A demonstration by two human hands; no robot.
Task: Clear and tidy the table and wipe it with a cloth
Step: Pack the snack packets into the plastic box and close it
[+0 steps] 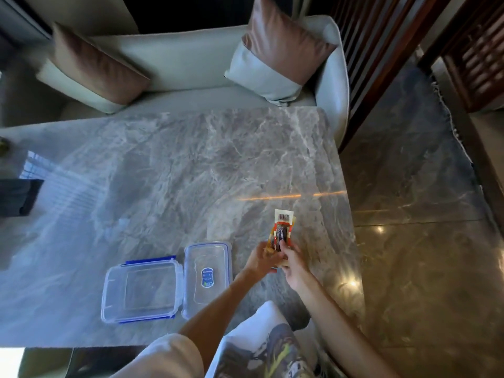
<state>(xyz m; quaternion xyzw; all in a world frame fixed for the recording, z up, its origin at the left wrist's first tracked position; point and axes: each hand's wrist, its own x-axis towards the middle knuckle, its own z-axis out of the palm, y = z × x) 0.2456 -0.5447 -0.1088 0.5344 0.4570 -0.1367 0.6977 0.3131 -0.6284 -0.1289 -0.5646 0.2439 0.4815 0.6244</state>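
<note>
Orange packets (281, 233), perhaps several, half-hidden by both hands' fingers (283, 248).

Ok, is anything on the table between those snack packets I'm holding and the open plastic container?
Nothing visible. Both hands, left and right, hold the snack packets above the table. The open container sits to their left; only its lid lies flat between, low enough to pass over.

Marble table (169, 165), clear container (140, 291), lid (207, 276)
</note>
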